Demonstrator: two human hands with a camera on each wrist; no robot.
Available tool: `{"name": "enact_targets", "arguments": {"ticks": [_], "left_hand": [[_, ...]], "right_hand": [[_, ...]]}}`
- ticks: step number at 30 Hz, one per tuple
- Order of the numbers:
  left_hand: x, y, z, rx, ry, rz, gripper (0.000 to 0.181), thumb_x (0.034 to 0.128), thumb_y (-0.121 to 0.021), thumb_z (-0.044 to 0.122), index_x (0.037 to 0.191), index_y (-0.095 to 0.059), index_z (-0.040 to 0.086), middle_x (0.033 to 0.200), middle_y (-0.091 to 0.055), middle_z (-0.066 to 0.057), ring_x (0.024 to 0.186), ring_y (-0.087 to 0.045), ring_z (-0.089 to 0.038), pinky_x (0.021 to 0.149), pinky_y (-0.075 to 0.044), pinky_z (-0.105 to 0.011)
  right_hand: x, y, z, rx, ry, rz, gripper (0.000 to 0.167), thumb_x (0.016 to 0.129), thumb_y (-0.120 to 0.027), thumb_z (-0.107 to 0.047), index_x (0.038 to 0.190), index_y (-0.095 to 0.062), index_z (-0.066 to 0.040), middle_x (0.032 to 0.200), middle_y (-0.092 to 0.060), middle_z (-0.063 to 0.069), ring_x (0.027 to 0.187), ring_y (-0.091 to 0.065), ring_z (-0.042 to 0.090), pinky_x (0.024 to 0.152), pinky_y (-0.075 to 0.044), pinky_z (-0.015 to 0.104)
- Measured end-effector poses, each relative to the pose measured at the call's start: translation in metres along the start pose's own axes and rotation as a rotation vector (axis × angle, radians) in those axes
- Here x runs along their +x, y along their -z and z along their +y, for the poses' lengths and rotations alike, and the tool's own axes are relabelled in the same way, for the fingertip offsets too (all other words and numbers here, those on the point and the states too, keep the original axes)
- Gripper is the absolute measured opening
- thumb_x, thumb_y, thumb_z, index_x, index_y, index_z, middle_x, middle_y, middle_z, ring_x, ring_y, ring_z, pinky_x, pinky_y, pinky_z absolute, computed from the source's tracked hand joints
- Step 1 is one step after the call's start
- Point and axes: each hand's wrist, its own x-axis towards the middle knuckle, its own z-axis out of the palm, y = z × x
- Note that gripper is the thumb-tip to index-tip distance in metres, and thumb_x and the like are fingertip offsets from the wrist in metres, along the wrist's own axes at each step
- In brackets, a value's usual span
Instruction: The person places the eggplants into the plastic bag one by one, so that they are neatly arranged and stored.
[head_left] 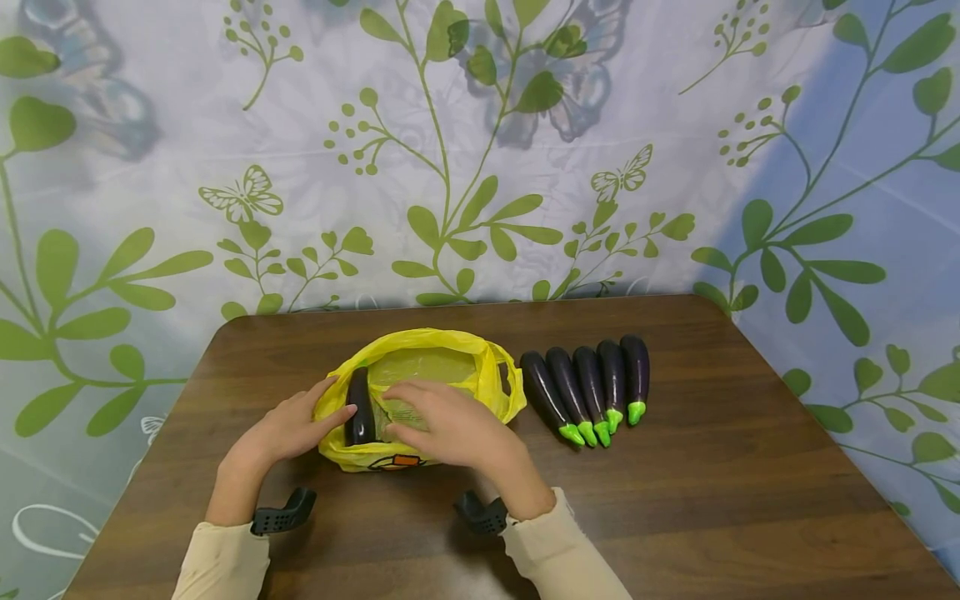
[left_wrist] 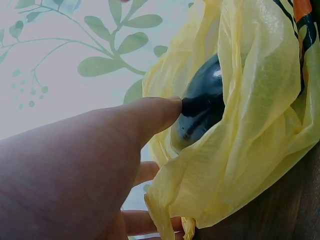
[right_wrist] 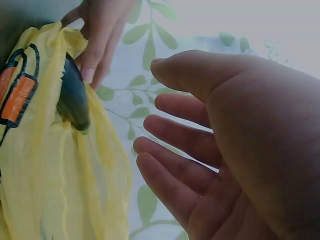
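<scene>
A yellow plastic bag (head_left: 429, 339) lies with its mouth open, and a dark eggplant (head_left: 362, 408) is in its left side. At the bag's left rim is the left hand (head_left: 288, 425); its thumb touches the eggplant (left_wrist: 202, 105) in the left wrist view, while its other fingers are outside, partly hidden by the bag (left_wrist: 255, 145). Over the bag's mouth hovers the right hand (head_left: 450, 421), fingers spread and loosely bent. In the right wrist view this hand (right_wrist: 215, 135) holds nothing, beside the bag (right_wrist: 40, 175) and its eggplant (right_wrist: 73, 95).
Several dark eggplants (head_left: 592, 387) with green stem ends lie side by side on the brown wooden table (head_left: 712, 483), right of the bag. Another dark patch shows through the bag's right handle opening. A leaf-patterned cloth (head_left: 300, 167) hangs behind the table.
</scene>
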Motion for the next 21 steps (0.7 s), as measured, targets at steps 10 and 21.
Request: {"name": "enact_targets", "arguments": {"ticks": [10, 21], "left_hand": [[0.001, -0.001, -0.001, 0.01, -0.009, -0.004, 0.095, 0.1006, -0.045, 0.069, 0.163, -0.022, 0.0, 0.156, -0.035, -0.039, 0.14, -0.035, -0.063, 0.104, -0.035, -0.077], [0.001, 0.001, 0.0, 0.011, -0.01, -0.009, 0.094, 0.1014, -0.045, 0.067, 0.163, -0.022, 0.001, 0.157, -0.034, -0.039, 0.14, -0.035, -0.063, 0.104, -0.035, -0.077]], "right_hand": [[-0.006, 0.012, 0.002, 0.001, -0.023, 0.027, 0.045, 0.104, -0.064, -0.036, 0.144, -0.06, -0.016, 0.143, -0.063, -0.003, 0.13, -0.06, 0.014, 0.11, -0.048, 0.033], [-0.012, 0.028, 0.005, 0.0, -0.07, 0.048, 0.046, 0.104, -0.064, -0.036, 0.145, -0.06, -0.016, 0.144, -0.063, -0.002, 0.132, -0.059, 0.017, 0.111, -0.048, 0.039]]}}
